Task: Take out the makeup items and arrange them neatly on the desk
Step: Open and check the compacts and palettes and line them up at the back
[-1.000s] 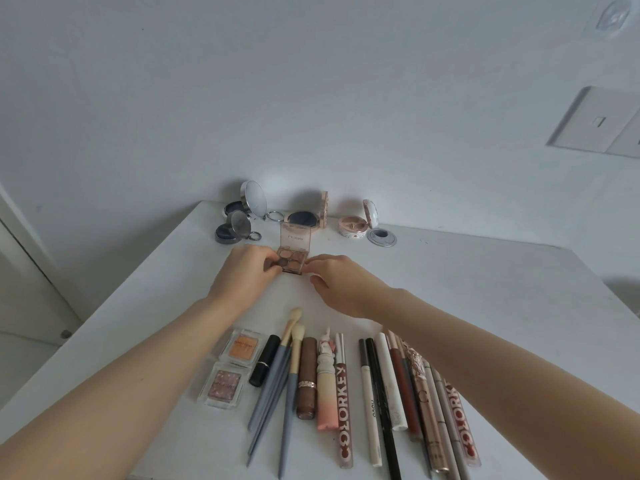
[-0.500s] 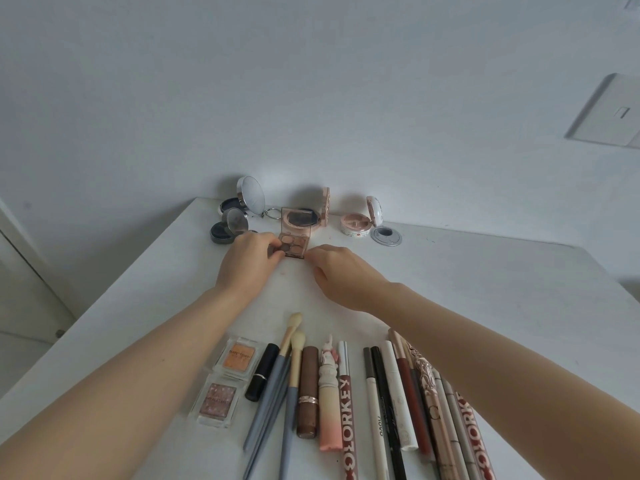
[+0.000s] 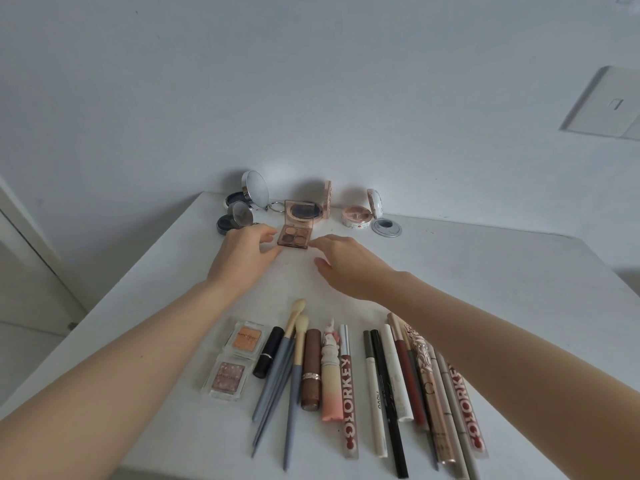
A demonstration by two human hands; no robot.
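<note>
A small open eyeshadow palette (image 3: 294,235) with brown pans and a clear raised lid rests on the white desk (image 3: 485,289), toward its back. My left hand (image 3: 242,261) is at the palette's left edge, thumb and forefinger spread beside it. My right hand (image 3: 349,268) hovers at its front right corner with fingers apart, the forefinger tip just short of it. Neither hand grips anything. Along the front lies a row of makeup: two square eyeshadow pots (image 3: 246,339), a black lipstick (image 3: 268,351), brushes (image 3: 294,341), tubes (image 3: 330,375) and several pencils (image 3: 391,382).
Open compacts stand against the wall behind the palette: a silver mirror compact (image 3: 254,188), a small dark one (image 3: 239,216), a rose-gold one (image 3: 325,202) and a pink round one (image 3: 360,216). A round silver disc (image 3: 387,227) lies beside them. The desk's left edge drops to the floor.
Both hands pushed the palette away from me toward the compacts, then loosened; the fingers that pinched its sides are now spread and the palette sits on the desk.
</note>
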